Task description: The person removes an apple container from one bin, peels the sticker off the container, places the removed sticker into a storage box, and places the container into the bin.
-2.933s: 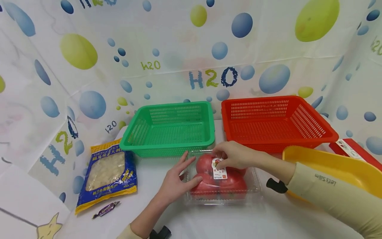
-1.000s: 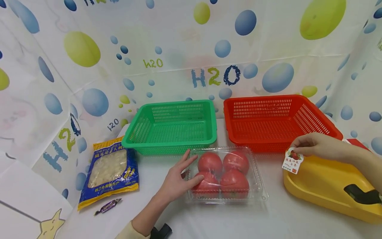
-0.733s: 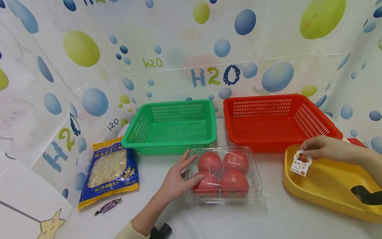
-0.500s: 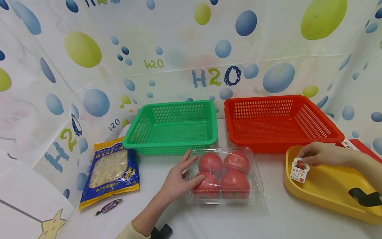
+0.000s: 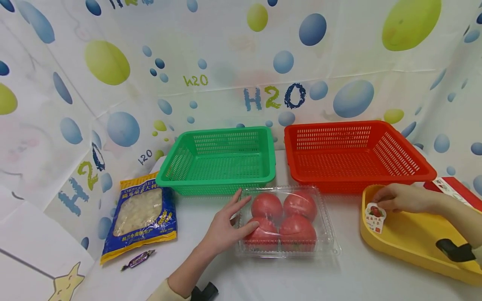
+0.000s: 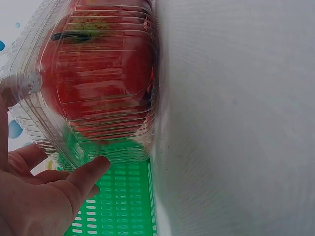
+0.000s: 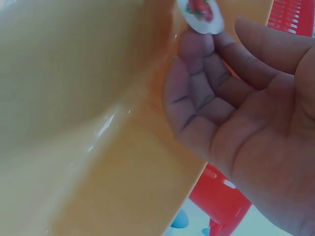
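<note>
My left hand [image 5: 227, 225] rests along the left side of a clear plastic clamshell box [image 5: 325, 234]. Its thumb lies on the lid, and several red apples [image 5: 297, 232] show inside. In the left wrist view, a stem shows on one apple [image 6: 98, 73] through the ribbed wall. At the right, my right hand [image 5: 408, 198] is inside the yellow basin [image 5: 418, 251], at its left end. A white label sticker [image 5: 375, 217] with a red fruit picture lies against the basin's inner wall by the fingertips. In the right wrist view, the thumb stands apart from the sticker [image 7: 202, 14], fingers bent beside it.
A green basket [image 5: 218, 184] and a red basket [image 5: 361, 179] stand behind the box. To the left lie a blue and yellow pasta bag [image 5: 141, 217] and a purple wrapped candy [image 5: 138, 259]. A red box [image 5: 457, 190] sits behind the basin.
My right hand has peeled the label off the apple box's lid, carried it right and lowered it to the basin's inner wall; its thumb is now apart from it. The left hand has stayed put.
</note>
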{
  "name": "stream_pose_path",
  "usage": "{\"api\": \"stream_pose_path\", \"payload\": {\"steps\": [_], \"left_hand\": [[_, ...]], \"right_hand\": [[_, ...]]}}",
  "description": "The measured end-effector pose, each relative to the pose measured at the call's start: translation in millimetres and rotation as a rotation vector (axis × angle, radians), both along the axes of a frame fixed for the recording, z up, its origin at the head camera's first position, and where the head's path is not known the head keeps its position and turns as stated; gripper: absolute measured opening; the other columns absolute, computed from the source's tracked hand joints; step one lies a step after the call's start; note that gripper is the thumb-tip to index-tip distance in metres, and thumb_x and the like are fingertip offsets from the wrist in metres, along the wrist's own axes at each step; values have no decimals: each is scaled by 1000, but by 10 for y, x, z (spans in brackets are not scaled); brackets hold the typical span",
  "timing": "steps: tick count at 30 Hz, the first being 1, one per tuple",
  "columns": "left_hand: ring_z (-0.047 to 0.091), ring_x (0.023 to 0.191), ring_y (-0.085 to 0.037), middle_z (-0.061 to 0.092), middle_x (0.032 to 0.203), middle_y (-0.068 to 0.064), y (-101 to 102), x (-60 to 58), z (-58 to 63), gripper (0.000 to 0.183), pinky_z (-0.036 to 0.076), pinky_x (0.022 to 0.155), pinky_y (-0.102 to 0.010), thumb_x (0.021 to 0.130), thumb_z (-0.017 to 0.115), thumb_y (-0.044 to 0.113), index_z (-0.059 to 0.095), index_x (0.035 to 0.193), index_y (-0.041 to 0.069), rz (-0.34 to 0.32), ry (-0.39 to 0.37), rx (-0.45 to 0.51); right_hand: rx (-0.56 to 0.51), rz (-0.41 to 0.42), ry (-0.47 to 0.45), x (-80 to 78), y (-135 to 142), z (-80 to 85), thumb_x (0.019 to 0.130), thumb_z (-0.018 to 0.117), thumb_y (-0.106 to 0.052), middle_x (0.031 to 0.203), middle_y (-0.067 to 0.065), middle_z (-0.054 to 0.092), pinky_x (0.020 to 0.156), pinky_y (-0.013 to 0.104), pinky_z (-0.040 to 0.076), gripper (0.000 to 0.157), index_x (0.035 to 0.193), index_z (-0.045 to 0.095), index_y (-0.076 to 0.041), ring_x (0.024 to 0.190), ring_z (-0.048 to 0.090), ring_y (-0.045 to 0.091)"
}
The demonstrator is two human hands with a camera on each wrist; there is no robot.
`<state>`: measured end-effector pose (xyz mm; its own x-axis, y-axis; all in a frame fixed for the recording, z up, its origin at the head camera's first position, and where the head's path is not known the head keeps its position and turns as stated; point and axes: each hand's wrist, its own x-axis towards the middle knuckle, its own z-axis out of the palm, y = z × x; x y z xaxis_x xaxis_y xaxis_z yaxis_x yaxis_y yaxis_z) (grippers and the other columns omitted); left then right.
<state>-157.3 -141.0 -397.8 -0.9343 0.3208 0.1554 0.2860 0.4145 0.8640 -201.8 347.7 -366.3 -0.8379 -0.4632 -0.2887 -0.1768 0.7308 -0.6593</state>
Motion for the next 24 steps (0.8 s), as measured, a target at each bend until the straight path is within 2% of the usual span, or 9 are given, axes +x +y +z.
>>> {"api": "stream_pose_path", "payload": {"steps": [5, 8, 12, 16, 21, 24], "left_hand": [[25, 148, -37, 23, 165, -12, 4, 7, 1, 70, 45, 101, -57, 87, 80, 30, 53, 148, 10, 5, -1, 3], [26, 148, -36, 23, 165, -11, 3, 15, -1, 70, 45, 101, -56, 87, 81, 30, 53, 148, 11, 6, 0, 5], [26, 148, -37, 24, 165, -10, -1, 12, -7, 70, 46, 101, -56, 87, 81, 30, 53, 148, 11, 7, 5, 0], [26, 148, -37, 24, 165, -10, -2, -5, -18, 70, 46, 101, -56, 87, 79, 32, 52, 148, 10, 8, 17, -11], [29, 147, -37, 24, 165, -11, -8, -7, -42, 70, 47, 101, -53, 90, 77, 32, 50, 150, 10, 3, 42, -17], [30, 147, -35, 24, 165, -9, -24, -17, -53, 70, 47, 102, -51, 92, 76, 30, 47, 152, 11, 3, 50, 2]], "right_hand": [[9, -28, -57, 16, 26, 74, 96, 67, -15, 123, 16, 61, 80, 40, 59, 42, 130, 59, 8, 101, 60, 27], [43, -18, -60, 36, 27, 180, 98, 66, -18, 128, 21, 60, 82, 40, 59, 48, 135, 55, 10, 107, 60, 30], [103, -22, -10, 76, -43, 361, 100, 63, -26, 132, 22, 60, 83, 38, 58, 55, 140, 52, 10, 111, 60, 31], [104, -40, 65, 152, -210, 478, 101, 63, -32, 133, 18, 61, 84, 40, 57, 56, 142, 53, 4, 112, 59, 30], [-5, -29, 190, 294, -527, 437, 99, 65, -32, 131, 14, 63, 86, 46, 56, 52, 140, 56, -1, 115, 59, 33], [-109, -22, 255, 359, -737, 366, 98, 67, -29, 131, 13, 64, 86, 43, 58, 51, 139, 57, -1, 115, 61, 33]]}}
